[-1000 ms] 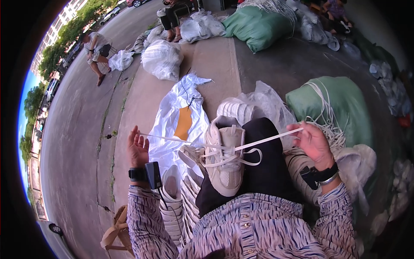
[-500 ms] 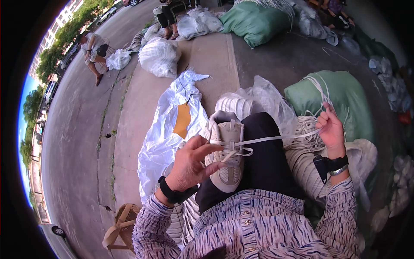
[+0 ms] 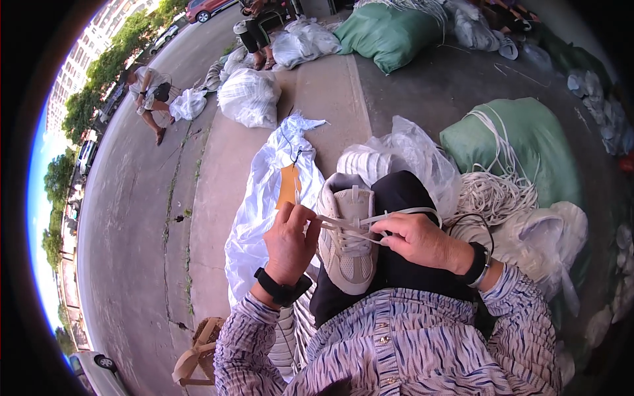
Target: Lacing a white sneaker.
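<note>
On this side, the left hand has thumb and fingertips pinched on a flat, pale shoelace. Next along, a beige sneaker rests on the person's black trousers, toe toward the body; it looks light and padded, probably steadiest held by heel or sole edge. The shoelace seems limp, best gripped between fingertips, as the right hand does, thumb and forefinger closed on it.

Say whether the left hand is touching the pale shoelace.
Touching. The head view shows the shoelace stretching from the shoe into the left hand, which pinches it.
</note>
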`<state>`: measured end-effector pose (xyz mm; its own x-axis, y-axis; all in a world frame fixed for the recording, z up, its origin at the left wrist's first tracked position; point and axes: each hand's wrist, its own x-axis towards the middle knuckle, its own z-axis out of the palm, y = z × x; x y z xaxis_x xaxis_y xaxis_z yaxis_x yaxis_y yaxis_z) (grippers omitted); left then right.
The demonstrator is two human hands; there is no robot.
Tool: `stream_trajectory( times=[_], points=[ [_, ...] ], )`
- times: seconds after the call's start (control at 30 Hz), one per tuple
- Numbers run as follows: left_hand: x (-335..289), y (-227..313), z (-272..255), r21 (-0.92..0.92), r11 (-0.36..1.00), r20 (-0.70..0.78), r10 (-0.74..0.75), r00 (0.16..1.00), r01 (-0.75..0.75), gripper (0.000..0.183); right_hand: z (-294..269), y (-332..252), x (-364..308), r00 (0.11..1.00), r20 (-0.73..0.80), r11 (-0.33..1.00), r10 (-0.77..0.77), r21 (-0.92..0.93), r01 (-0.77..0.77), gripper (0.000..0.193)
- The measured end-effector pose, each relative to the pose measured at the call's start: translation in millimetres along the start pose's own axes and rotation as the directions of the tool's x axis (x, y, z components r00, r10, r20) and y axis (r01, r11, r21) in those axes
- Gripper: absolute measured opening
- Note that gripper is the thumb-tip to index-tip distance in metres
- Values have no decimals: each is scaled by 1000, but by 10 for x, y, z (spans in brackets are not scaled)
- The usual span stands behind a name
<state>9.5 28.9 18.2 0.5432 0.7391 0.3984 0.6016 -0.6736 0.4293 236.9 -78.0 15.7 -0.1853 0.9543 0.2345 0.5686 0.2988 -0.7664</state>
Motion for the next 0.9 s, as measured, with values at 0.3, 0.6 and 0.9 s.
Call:
stream_trajectory(
  times=[0.3,0.6,0.9],
  points=[
    [102,-3,321,-102,994,4,26,1000,-25,10,15,224,106,987,-39,987,158,-3,-158,11],
    [-261,-161,313,-174,983,68,-40,997,51,25,-716,794,-313,767,-153,750,623,397,-529,8],
    [-358,-261,311,-372,896,244,-158,957,242,15,-150,89,-24,986,15,985,169,35,-169,23]
  ],
)
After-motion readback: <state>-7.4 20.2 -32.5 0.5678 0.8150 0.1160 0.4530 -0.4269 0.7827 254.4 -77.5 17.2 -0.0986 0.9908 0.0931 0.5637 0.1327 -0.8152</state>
